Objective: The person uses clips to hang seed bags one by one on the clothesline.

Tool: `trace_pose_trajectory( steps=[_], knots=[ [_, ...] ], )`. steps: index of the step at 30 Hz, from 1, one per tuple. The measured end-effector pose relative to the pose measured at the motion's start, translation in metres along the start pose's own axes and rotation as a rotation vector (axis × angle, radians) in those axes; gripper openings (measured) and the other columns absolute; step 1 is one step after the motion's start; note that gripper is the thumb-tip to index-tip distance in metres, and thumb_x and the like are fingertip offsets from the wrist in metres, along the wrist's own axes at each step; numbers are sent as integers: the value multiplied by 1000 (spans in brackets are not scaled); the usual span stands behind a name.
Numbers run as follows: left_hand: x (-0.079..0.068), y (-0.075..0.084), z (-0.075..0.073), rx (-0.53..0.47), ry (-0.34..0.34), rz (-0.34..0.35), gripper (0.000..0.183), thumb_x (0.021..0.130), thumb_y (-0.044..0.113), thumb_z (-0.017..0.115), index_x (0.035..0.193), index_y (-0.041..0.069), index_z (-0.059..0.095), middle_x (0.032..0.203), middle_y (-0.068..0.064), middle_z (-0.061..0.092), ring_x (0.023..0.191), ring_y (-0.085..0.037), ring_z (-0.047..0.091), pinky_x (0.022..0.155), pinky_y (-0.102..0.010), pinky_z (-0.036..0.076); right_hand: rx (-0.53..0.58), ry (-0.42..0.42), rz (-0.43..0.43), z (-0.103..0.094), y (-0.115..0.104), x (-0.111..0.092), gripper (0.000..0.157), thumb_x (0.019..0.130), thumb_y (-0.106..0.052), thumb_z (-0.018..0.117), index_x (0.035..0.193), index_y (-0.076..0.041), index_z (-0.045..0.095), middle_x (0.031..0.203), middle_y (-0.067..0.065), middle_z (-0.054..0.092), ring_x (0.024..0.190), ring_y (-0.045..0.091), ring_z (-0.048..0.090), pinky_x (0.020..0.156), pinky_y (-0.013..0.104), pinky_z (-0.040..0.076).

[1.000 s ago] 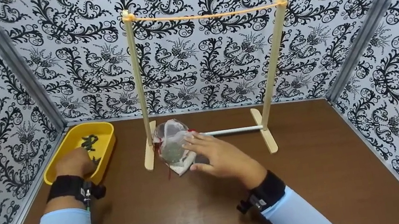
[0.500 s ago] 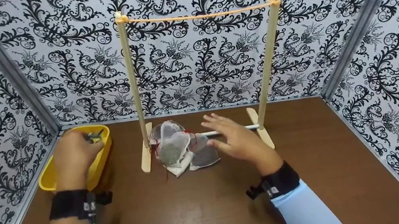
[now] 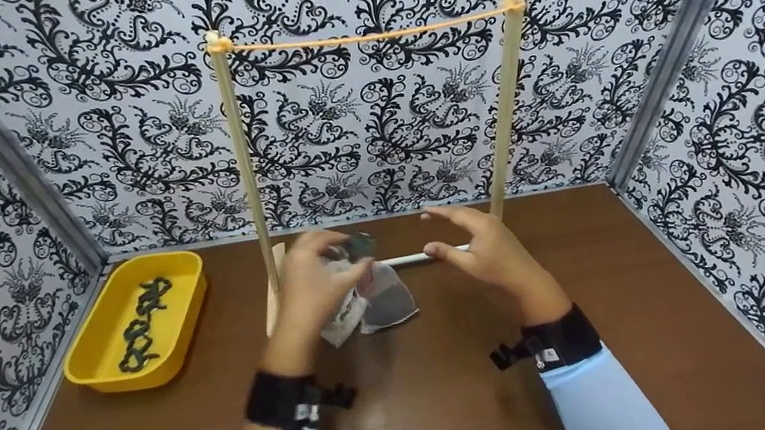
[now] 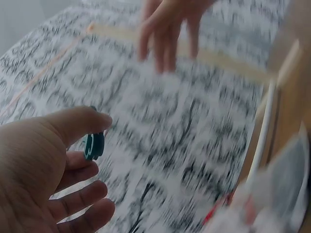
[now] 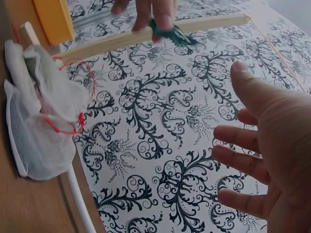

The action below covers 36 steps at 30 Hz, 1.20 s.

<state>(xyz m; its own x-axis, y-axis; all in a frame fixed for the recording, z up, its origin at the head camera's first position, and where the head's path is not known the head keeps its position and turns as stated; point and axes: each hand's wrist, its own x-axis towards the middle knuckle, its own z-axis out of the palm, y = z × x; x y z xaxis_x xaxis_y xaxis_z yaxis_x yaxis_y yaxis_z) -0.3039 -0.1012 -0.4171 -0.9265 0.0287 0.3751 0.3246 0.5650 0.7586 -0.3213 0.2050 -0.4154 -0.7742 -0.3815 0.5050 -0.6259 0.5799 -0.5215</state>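
My left hand (image 3: 320, 277) pinches a small dark green clothespin (image 4: 95, 145) between thumb and forefinger, above the mesh bags. The other fingers of that hand are loosely bent in the left wrist view. Across from it, my right hand (image 3: 490, 252) is raised with fingers spread and nothing in them. Behind and below the left hand lie several white mesh drawstring bags (image 5: 53, 116) with red strings, heaped at the frame's left foot. The left hand hides part of this pile in the head view.
A wooden frame (image 3: 503, 106) with an orange cord (image 3: 364, 38) tied between its posts stands at the back, a white rod (image 3: 404, 259) joining its feet. At left, a yellow tray (image 3: 187, 305) holds several dark green clothespins (image 3: 135, 335). Patterned walls enclose the brown table (image 3: 411, 408).
The left hand has come up out of the yellow tray with a clothespin and moved right, over the bags. The right hand has drawn off the bags toward the right.
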Motion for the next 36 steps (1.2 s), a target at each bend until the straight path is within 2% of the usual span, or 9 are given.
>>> trace_pose_trajectory(
  steps=[2, 6, 13, 16, 17, 21, 26, 30, 36],
  knots=[
    [-1, 8, 21, -69, -57, 75, 38, 84, 20, 100, 118, 10, 84, 119, -6, 78, 103, -24, 75, 92, -38, 68, 65, -6, -3, -1, 0, -2, 64, 100, -23, 87, 158, -8, 65, 148, 14, 77, 143, 41, 69, 127, 59, 52],
    [-4, 12, 41, -117, -131, 166, 36, 83, 10, 99, 116, 14, 84, 117, 2, 79, 101, -18, 75, 91, -34, 68, 190, -74, 20, -1, -1, -3, 65, 101, -21, 86, 160, -9, 63, 144, 11, 79, 132, 38, 74, 116, 52, 62],
    [-7, 9, 39, -111, -247, 220, 43, 86, 13, 98, 126, 17, 82, 128, 6, 77, 111, -14, 74, 98, -29, 66, 266, -179, 10, 7, -5, -2, 56, 102, -17, 84, 154, -2, 67, 130, 20, 81, 113, 39, 82, 112, 61, 63],
    [-6, 7, 38, -114, -261, 213, 44, 86, 13, 97, 127, 17, 82, 130, 6, 77, 112, -14, 73, 100, -32, 66, 266, -178, 14, 11, -7, -1, 50, 101, -16, 86, 146, -1, 72, 125, 21, 82, 110, 38, 82, 110, 55, 65],
    [-6, 6, 37, -108, -262, 208, 45, 86, 14, 97, 128, 17, 81, 130, 5, 77, 112, -14, 73, 100, -33, 66, 278, -175, 24, 12, -7, -1, 49, 101, -15, 86, 145, 0, 73, 123, 21, 82, 109, 37, 82, 100, 49, 70],
    [-4, -1, 37, -35, -231, 164, 52, 91, 23, 96, 138, 14, 78, 130, -1, 78, 112, -21, 74, 100, -41, 66, 248, -112, 31, 16, -8, 0, 45, 98, -16, 88, 137, 2, 76, 118, 18, 85, 102, 32, 82, 91, 33, 70],
    [1, -29, 40, 190, -98, 98, 37, 102, 27, 84, 134, 9, 79, 127, -13, 78, 123, -38, 73, 109, -55, 62, 189, 27, 22, 19, -6, 0, 34, 96, -13, 89, 124, 2, 79, 109, 14, 87, 93, 29, 83, 89, 26, 64],
    [4, -60, 45, 382, -38, -1, 28, 103, 18, 73, 126, 4, 80, 129, -22, 76, 126, -48, 70, 110, -63, 60, 146, 125, 19, 19, -5, -1, 23, 94, -12, 90, 112, -1, 83, 98, 10, 87, 93, 31, 75, 89, 30, 56],
    [5, -83, 50, 517, -102, -127, 32, 103, 19, 71, 130, 2, 77, 132, -27, 76, 131, -52, 67, 107, -69, 60, 77, 199, 3, 20, -4, 0, 16, 91, -15, 92, 100, -4, 85, 85, 9, 84, 84, 27, 57, 80, 38, 46]
  ],
)
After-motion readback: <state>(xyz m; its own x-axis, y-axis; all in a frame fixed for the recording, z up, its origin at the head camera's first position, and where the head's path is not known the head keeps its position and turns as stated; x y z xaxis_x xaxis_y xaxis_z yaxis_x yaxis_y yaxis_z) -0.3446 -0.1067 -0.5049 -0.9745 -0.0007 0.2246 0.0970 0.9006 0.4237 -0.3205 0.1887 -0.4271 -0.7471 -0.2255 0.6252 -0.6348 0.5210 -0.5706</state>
